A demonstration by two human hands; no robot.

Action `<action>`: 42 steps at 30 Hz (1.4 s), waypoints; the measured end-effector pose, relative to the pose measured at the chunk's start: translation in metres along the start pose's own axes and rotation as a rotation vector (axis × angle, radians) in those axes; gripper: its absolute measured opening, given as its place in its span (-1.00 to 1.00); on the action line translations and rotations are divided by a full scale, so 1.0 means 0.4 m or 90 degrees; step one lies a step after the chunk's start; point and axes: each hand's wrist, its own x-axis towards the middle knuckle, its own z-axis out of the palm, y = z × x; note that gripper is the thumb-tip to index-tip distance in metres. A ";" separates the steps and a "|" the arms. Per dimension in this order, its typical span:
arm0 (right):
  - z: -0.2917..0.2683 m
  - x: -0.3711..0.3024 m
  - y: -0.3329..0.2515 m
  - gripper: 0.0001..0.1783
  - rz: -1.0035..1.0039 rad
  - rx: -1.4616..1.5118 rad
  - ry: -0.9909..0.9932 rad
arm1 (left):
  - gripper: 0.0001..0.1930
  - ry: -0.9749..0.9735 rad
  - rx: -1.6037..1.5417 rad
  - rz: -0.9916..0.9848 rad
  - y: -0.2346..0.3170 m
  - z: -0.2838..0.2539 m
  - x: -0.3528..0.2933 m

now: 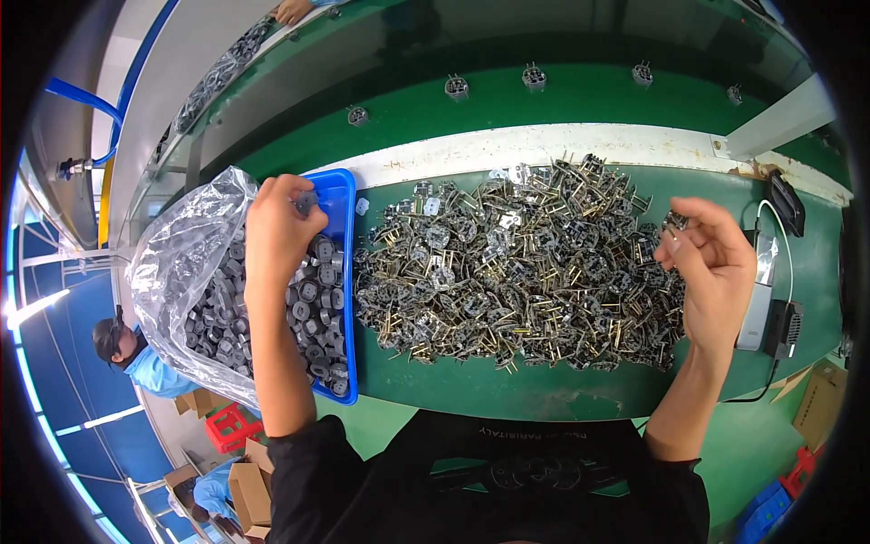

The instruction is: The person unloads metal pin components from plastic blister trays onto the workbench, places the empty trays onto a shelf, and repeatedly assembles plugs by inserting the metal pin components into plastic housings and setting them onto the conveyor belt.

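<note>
My left hand point(279, 218) is closed over the blue bin, with a small grey plastic cap point(306, 201) pinched between thumb and fingers. Below it the blue bin point(350, 299) is full of similar grey caps point(317, 340), and a clear plastic bag point(195, 227) lines it and spills over its left side. Over the right end of the pile my right hand point(711, 258) pinches a small round circuit board point(673, 221) with thumb and forefinger. A broad heap of such circuit boards point(517, 263) with brass-coloured pins covers the middle of the green bench.
Behind a white rail point(507, 143), several round parts point(534, 77) sit spaced out on a green belt point(408, 122). At the right stand a black box with a cable point(783, 328) and a metal post point(784, 118). Other people in blue point(159, 370) are at far left; a hand point(292, 11) shows at the top.
</note>
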 end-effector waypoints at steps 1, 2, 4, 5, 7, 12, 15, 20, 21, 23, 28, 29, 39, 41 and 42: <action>0.010 -0.009 -0.006 -0.79 0.024 0.037 0.007 | -0.68 0.010 -0.178 -0.094 0.024 -0.010 -0.014; 0.015 -0.014 -0.011 -0.77 0.047 0.073 0.016 | -0.68 0.006 -0.181 -0.087 0.038 -0.009 -0.033; 0.034 -0.022 0.006 -0.76 -0.011 0.111 -0.014 | -0.66 0.043 -0.758 -0.023 0.062 -0.001 -0.081; 0.053 -0.022 0.009 -0.77 -0.086 0.084 -0.039 | -0.65 0.026 -0.906 -0.001 0.085 0.006 -0.111; 0.082 -0.026 0.008 -0.79 -0.217 -0.015 -0.076 | -0.63 -0.035 -1.144 0.065 0.145 0.045 -0.156; 0.132 -0.033 -0.018 -0.78 -0.325 -0.076 -0.097 | -0.64 -0.187 -1.235 0.105 0.274 0.123 -0.211; 0.144 -0.035 -0.019 -0.80 -0.397 -0.114 -0.081 | -0.65 -0.176 -1.178 0.123 0.300 0.118 -0.222; 0.153 -0.055 -0.030 -0.80 -0.419 -0.134 -0.070 | -0.68 -0.204 -1.137 0.139 0.324 0.111 -0.229; 0.157 -0.058 -0.029 -0.81 -0.429 -0.141 -0.063 | -0.68 -0.204 -1.134 0.139 0.327 0.110 -0.231; 0.157 -0.063 -0.023 -0.82 -0.436 -0.151 -0.053 | -0.68 -0.194 -1.144 0.136 0.337 0.115 -0.235; 0.157 -0.064 -0.013 -0.78 -0.421 -0.150 -0.065 | -0.67 -0.201 -1.127 0.126 0.342 0.114 -0.239; 0.159 -0.067 -0.012 -0.78 -0.421 -0.150 -0.061 | -0.66 -0.185 -1.113 0.110 0.348 0.113 -0.239; 0.078 -0.004 0.029 -0.71 -0.383 -0.425 0.003 | -0.75 0.000 -0.569 -0.012 0.242 0.043 -0.026; 0.038 0.010 0.034 -0.74 -0.318 -0.581 0.076 | -0.74 0.048 -0.512 -0.032 0.177 0.067 0.082; 0.024 0.012 0.032 -0.76 -0.263 -0.641 0.097 | -0.73 0.069 -0.492 -0.037 0.137 0.091 0.136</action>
